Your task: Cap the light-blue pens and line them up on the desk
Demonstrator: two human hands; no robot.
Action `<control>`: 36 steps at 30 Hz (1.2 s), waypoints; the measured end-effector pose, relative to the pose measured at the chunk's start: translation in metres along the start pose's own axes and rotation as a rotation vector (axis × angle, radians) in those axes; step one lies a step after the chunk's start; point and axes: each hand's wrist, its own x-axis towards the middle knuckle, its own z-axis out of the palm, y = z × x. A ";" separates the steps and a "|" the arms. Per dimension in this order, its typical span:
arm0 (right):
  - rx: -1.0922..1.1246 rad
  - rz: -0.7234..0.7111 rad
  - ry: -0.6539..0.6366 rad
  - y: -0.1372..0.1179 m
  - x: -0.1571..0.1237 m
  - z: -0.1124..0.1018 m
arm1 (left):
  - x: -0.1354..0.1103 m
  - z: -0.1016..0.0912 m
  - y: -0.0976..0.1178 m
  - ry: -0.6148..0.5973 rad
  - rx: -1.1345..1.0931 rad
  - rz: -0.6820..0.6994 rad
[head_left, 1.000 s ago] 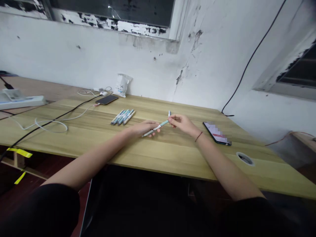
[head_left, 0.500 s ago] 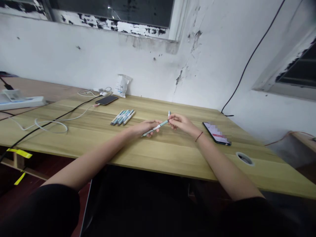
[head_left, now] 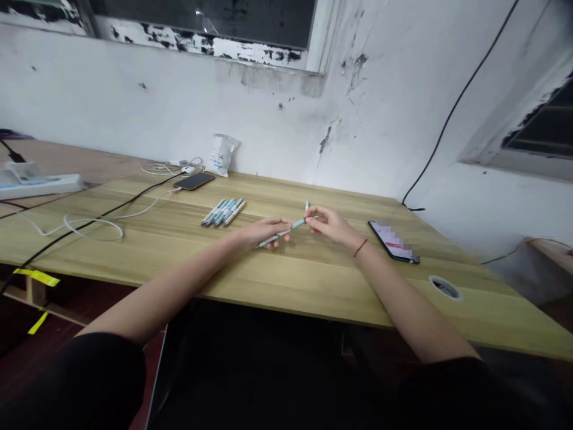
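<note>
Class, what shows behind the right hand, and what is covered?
Beyond the right hand, a slim pale tip shows against the table. Its lower part is covered; what it belongs to is unclear.

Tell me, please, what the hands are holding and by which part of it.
A slim pen: the left hand holds it around the middle, the right hand pinches its upper-right end.

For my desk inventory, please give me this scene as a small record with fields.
Left hand: holds slim pale green and white pen
Right hand: fingers pinch the pen's upper right end
Other pens: slim, pale, multicoloured, lying side by side
Left phone: flat, rectangular, dark screen
Right phone: flat, rectangular, lit screen
Packet: white, crumpled
Table: light brown, wood grain
</note>
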 end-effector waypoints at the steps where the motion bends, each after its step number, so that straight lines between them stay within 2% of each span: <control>1: -0.029 -0.003 -0.004 0.001 0.000 0.000 | 0.000 0.000 0.000 -0.008 0.002 -0.002; 5: -0.133 -0.011 -0.025 0.003 0.001 0.000 | 0.001 0.000 -0.001 -0.016 0.006 -0.011; 11: -0.075 -0.069 -0.030 0.001 -0.002 0.001 | 0.003 -0.001 -0.003 -0.013 -0.015 -0.020; 17: -0.370 -0.107 0.017 -0.003 -0.001 0.002 | 0.002 -0.001 -0.003 -0.049 0.007 -0.018; 25: -0.151 -0.091 -0.078 -0.002 -0.004 0.001 | 0.002 -0.001 -0.002 -0.071 0.006 -0.012; 30: -0.246 -0.074 -0.075 -0.002 -0.002 0.002 | 0.000 0.000 0.001 -0.090 0.033 -0.025; 36: -0.122 -0.114 -0.037 -0.001 -0.001 -0.002 | 0.001 -0.002 -0.001 -0.116 -0.012 -0.025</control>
